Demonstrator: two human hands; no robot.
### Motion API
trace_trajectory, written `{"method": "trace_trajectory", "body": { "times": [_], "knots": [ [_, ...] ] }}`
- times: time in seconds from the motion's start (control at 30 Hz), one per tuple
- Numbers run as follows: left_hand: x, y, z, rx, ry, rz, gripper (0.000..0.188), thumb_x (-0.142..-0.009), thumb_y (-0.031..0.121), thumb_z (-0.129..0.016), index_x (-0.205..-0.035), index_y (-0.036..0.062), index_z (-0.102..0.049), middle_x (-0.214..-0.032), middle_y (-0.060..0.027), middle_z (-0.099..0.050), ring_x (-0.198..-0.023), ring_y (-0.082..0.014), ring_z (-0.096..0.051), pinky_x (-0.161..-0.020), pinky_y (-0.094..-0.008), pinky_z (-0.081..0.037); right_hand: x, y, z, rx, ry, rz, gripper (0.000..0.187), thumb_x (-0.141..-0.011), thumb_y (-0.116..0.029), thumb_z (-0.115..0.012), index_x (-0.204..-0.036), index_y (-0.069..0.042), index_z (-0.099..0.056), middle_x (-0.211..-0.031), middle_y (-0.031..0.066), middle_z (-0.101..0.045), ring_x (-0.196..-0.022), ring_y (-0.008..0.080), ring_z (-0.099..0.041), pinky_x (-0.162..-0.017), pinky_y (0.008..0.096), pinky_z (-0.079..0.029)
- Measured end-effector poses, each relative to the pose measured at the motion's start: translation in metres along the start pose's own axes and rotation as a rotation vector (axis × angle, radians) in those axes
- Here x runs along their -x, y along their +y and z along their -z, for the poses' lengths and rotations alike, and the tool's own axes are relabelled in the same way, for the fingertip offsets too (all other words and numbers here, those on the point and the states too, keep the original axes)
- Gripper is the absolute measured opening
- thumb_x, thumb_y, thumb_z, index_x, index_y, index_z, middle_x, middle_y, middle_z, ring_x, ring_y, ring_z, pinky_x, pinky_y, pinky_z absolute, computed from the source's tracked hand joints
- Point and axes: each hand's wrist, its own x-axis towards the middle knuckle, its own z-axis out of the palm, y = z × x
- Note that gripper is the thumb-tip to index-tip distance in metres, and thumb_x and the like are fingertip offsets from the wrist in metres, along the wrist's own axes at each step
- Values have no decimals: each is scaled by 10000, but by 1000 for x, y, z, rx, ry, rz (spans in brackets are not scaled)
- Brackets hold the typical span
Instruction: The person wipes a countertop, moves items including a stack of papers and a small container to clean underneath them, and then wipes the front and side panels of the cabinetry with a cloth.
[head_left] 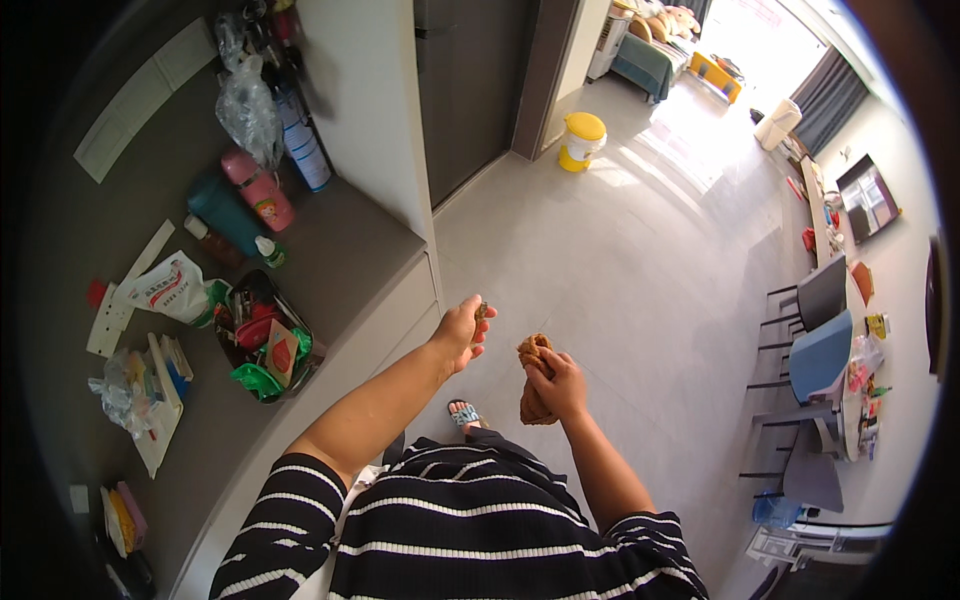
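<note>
Brown cloth bundle point(537, 408), in the right hand point(562, 385), held in front of the body over the bare floor point(650, 300), well off the right edge of the tabletop point(365, 235). Right hand grasping: thumb and fingers close about the upper part of the bundle, slack folds hanging out below. Left hand point(461, 333) just beside, fingers curled, pinching a small dark-and-yellowish item point(482, 312); too small to identify. The two hands apart, not touching. Handling, as judged: bundle probably light, soft and limp, not slippery, hard to break; contents, if any, hidden. Best hold likely a gathered pinch around the bunched middle, or at the rumpled far end. Long axis runs roughly away from the wearer, crumpled end pointing forward, fuller end back toward the body; tilt cannot be told from above. Further out: a sandalled foot point(465, 412) below, between the hands. On the tabletop, near its right edge, a dark bin point(290, 303) crammed with odds and ends; beyond it, toward the far right corner, a small green-and-white bottle point(269, 251), then a pink flask point(258, 190). Across the floor, a yellow-lidded bucket point(582, 142) by the dark door point(475, 90); chairs point(820, 355) along the right.
</note>
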Motion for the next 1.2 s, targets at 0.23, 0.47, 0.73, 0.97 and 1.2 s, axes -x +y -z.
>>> {"method": "trace_trajectory", "body": {
  "times": [0.23,0.47,0.73,0.97,1.2],
  "knots": [
    [-6,-7,-8,-119,22,-16,348,-978,436,-428,-944,153,-627,-763,57,-474,-701,-97,-413,-680,-306,-385,17,-2,-7,4,-22,-3,390,-800,-354,-700,-1128,-143,-689,-993,107,-671,-925,306,-651,-791,392,-526],
    [-3,-7,-1,-147,-40,-38,528,-963,613,-392,-981,145,-635,-823,37,-487,-740,-107,-415,-685,-295,-395,12,-18,-15,13,-85,104,372,-790,-329,-712,-1103,-128,-691,-943,108,-661,-886,304,-639,-763,400,-516],
    [50,25,22,55,-79,-208,452,-967,565,-458,-1067,159,-631,-855,31,-552,-789,-91,-481,-727,-276,-382,-13,-45,-28,-84,-172,266,383,-777,-254,-730,-1099,-54,-674,-946,158,-656,-872,338,-636,-764,407,-513],
    [183,132,116,52,255,-813,228,-967,212,-582,-1172,132,-640,-1041,-8,-639,-954,-92,-566,-882,-270,-405,-51,-111,-41,-160,-256,450,403,-774,-212,-725,-1124,-20,-667,-1022,173,-658,-931,338,-642,-823,384,-510],
    [190,108,282,-502,1065,-778,352,-792,263,-779,-1076,73,-692,-876,-22,-697,-850,-111,-625,-821,-270,-428,-73,-193,-75,-254,-359,740,398,-781,-194,-721,-1127,-4,-663,-1017,167,-655,-899,342,-638,-809,382,-506]
  ]
}}
